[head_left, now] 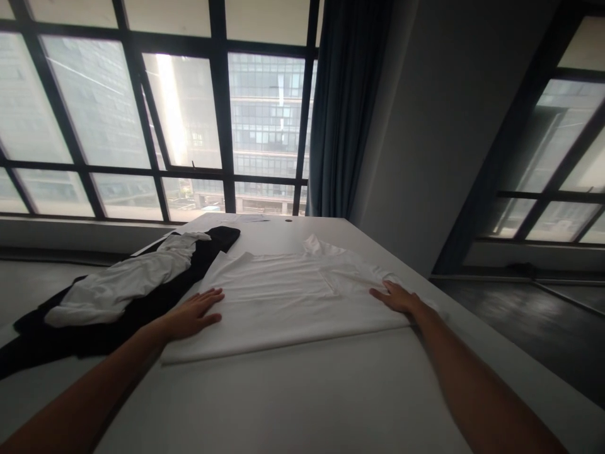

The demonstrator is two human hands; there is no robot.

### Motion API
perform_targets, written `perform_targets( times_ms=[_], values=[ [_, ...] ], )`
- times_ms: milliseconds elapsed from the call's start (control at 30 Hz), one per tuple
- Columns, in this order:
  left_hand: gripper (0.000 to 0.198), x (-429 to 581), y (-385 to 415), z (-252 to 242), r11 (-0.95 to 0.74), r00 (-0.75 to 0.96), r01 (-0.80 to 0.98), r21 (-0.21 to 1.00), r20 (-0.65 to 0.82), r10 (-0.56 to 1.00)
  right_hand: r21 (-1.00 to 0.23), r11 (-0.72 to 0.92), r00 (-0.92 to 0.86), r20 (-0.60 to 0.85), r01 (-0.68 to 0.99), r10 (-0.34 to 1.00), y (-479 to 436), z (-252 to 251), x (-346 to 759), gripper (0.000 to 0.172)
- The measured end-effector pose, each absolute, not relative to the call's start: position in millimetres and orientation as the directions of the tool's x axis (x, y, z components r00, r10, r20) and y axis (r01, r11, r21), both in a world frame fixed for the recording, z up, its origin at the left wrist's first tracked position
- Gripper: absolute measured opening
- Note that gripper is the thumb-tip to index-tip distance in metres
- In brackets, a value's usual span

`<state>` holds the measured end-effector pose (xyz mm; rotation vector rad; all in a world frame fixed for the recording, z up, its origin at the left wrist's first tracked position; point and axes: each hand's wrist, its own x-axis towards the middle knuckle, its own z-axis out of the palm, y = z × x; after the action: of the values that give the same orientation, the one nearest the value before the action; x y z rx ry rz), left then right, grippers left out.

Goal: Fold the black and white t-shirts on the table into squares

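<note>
A white shirt (pixel 288 296) lies spread flat on a white table (pixel 293 403). My left hand (pixel 191 315) rests palm down on the shirt's left edge, fingers stretched out. On the shirt's right edge my right hand (pixel 397 296) also lies flat, fingers extended over a wrinkled part of the cloth. Neither hand holds anything.
To the left, a crumpled white garment (pixel 127 280) lies on top of a black garment (pixel 94 328). Papers (pixel 246 219) sit at the table's far end. Large windows (pixel 155 113), a blue curtain (pixel 345 107) and a grey wall (pixel 439 126) stand beyond.
</note>
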<state>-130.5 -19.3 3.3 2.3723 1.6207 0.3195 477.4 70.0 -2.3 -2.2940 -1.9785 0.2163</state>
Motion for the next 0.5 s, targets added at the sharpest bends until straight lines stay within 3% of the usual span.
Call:
perform_targets(
  times_ms=[200, 333, 433, 500],
  values=[
    [0.071, -127.8, -24.8, 16.8, -0.334, 0.358, 0.897, 0.291, -0.033, 0.933, -0.244, -0.112, 0.103, -0.052, 0.963, 0.993, 65.5, 8.5, 481.0, 0.093],
    [0.072, -125.3, -35.6, 32.6, -0.355, 0.399, 0.898, 0.261, -0.143, 0.906, -0.236, -0.114, 0.073, -0.177, 0.965, 0.982, 57.9, 21.2, 492.2, 0.093],
    [0.075, -129.6, -43.8, 41.3, -0.348, 0.398, 0.903, 0.252, -0.187, 0.898, -0.201, -0.135, 0.077, -0.272, 0.97, 0.959, 50.4, 34.3, 493.5, 0.07],
    [0.075, -133.8, -45.3, 44.2, -0.321, 0.378, 0.909, 0.266, -0.201, 0.904, -0.209, -0.13, 0.084, -0.215, 0.969, 0.973, 46.1, 42.2, 487.1, 0.049]
  ],
)
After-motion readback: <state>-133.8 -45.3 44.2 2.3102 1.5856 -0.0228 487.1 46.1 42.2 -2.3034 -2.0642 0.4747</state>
